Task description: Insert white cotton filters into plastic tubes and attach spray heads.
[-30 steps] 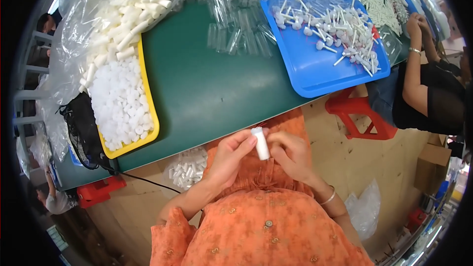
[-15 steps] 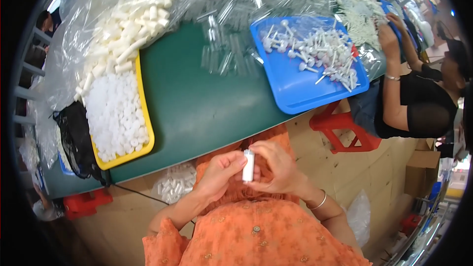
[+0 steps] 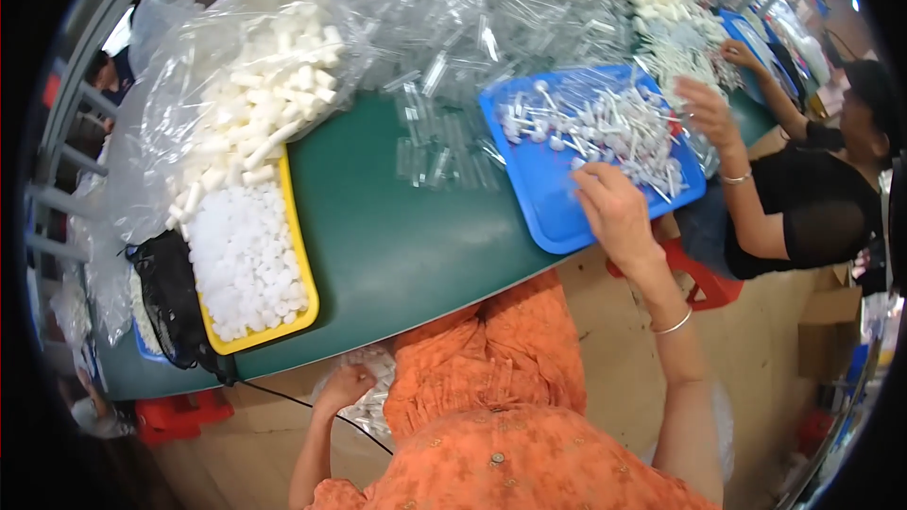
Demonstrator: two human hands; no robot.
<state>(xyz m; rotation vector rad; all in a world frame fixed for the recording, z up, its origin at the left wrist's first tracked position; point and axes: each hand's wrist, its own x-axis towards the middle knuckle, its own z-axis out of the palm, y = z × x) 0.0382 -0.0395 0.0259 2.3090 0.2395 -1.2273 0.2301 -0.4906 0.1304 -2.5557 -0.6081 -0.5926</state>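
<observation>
My right hand [image 3: 616, 212] reaches over the blue tray [image 3: 559, 234], fingers bent and a little apart, with nothing visible in them. Its fingertips are close to the heap of small white stemmed parts with round heads [image 3: 605, 132] in the tray. Below the table edge on the left, my left hand [image 3: 347, 387] is curled closed over a clear bag of white cylinders [image 3: 375, 401]. What it holds, if anything, is hidden.
A yellow tray [image 3: 308, 279] holds small white caps; behind it, a clear bag [image 3: 142, 170] spills off-white foam-like cylinders. Clear tubes [image 3: 444, 146] lie across the green table [image 3: 378, 246]. A black mesh pouch [image 3: 168, 297] hangs nearby. At right, a co-worker's hand [image 3: 709, 111] moves beside the blue tray.
My hands have parted from the white cylinder between them, which no longer shows. The left moved down-left to the bag, the right up to the blue tray. The view has shifted slightly.
</observation>
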